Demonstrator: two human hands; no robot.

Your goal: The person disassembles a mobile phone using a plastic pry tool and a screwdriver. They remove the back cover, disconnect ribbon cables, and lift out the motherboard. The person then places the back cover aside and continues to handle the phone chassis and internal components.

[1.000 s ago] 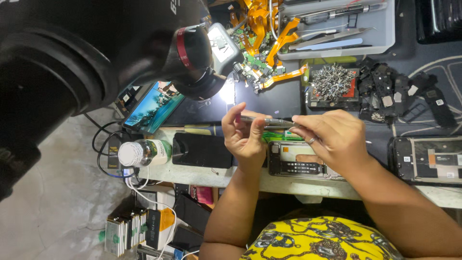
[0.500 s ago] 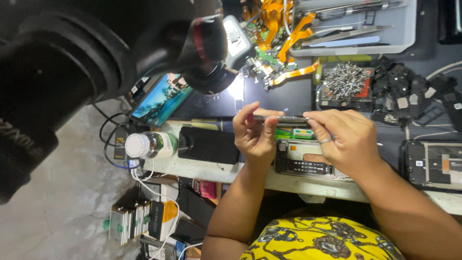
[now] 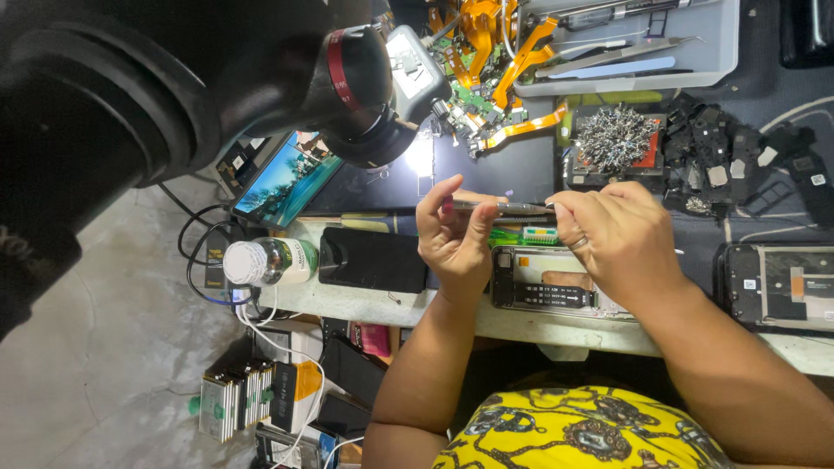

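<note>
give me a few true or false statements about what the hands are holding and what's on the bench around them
1. Both hands grip one thin, flat grey phone part edge-on: the left hand at one end, the right hand at the other. True.
2. The white-capped clear bottle stands upright. False: it lies on its side at the bench edge.
3. An opened phone frame with exposed black internals lies on the bench under the hands. True.
4. The grey plastic tray holds only screws. False: it holds long slim tools.
5. The right hand wears a ring. True.
6. The lit colourful phone screen lies beside the right hand. False: it lies beyond the left hand, under the black microscope.
</note>
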